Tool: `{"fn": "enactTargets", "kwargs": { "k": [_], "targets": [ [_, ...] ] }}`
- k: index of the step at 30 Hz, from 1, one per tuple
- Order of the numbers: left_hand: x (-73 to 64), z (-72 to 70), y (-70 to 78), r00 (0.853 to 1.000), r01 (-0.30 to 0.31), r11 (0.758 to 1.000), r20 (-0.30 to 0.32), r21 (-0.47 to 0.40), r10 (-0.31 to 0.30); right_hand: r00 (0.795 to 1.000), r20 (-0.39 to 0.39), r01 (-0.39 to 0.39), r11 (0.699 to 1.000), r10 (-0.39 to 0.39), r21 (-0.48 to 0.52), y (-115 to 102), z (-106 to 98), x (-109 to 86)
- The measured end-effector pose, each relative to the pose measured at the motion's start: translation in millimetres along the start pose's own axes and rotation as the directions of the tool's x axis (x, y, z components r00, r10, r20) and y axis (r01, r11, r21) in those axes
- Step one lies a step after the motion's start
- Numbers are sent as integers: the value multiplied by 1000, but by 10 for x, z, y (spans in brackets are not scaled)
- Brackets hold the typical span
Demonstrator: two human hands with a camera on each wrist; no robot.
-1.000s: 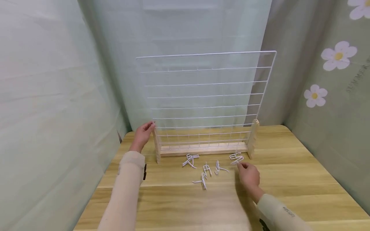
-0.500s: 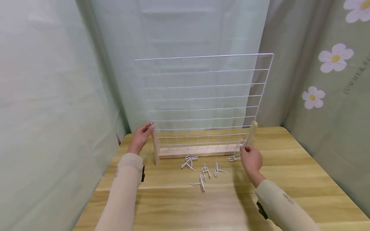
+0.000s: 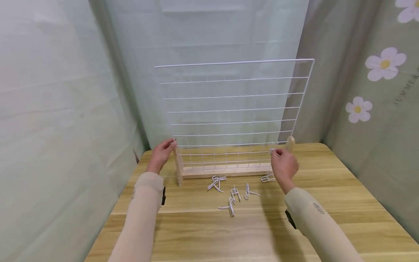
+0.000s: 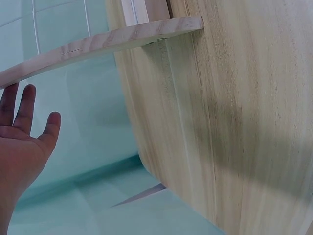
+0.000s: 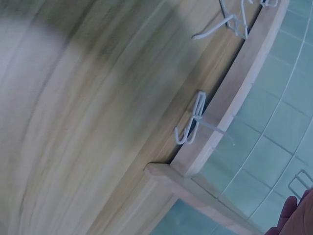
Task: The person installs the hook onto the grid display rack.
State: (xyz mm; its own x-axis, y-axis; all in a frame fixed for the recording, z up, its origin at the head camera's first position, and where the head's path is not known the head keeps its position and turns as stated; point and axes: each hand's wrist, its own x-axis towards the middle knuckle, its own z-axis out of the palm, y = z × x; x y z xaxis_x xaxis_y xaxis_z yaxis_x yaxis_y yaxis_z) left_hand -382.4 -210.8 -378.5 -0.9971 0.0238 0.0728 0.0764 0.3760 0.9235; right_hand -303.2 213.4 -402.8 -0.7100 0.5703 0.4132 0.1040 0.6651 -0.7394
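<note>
White wire hook (image 5: 299, 181) held up at the lower right part of the wire grid (image 3: 232, 109); it is pinched by the right hand (image 3: 284, 164), mostly covered by the fingers in the head view, and hand and hook are cut off at the right wrist view's edge. Contact between hook and grid can't be made out. The right upright (image 3: 290, 143) is largely blocked by the same hand. The top of the left upright (image 3: 178, 165) is touched by the left hand (image 3: 160, 155); three fingers are seen loosely extended in the left wrist view, but thumb and forefinger are cut off, so whether the wood is clamped can't be told. Upper vertical wires are washed out against the back curtain (image 3: 222, 36). Four loose hooks (image 3: 231, 207) are scattered in front of the base bar (image 3: 226, 171); another hook (image 3: 267, 178) is partly masked by the right hand. The table (image 3: 196, 233) is bounded by curtains at left, back and right; bare wood is left between hooks and lower frame edge, and right of the right upright. Both sleeves (image 3: 139, 211) are cut off below.
</note>
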Motion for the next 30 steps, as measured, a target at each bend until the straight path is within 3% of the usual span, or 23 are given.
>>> {"fn": "enactTargets", "kwargs": {
  "k": [8, 23, 30],
  "targets": [
    [-25, 11, -16, 1000, -8, 1000, 5, 7, 8, 1000, -14, -1, 1000, 0, -28, -65, 111, 14],
    [-2, 33, -15, 1000, -9, 1000, -14, -12, 8, 995, 100, 22, 995, -13, -97, 97, 154, -1],
    [-26, 13, 25, 996, -85, 996, -29, -22, 85, 992, 126, -13, 997, 24, -81, 230, 22, -16]
  ]
}}
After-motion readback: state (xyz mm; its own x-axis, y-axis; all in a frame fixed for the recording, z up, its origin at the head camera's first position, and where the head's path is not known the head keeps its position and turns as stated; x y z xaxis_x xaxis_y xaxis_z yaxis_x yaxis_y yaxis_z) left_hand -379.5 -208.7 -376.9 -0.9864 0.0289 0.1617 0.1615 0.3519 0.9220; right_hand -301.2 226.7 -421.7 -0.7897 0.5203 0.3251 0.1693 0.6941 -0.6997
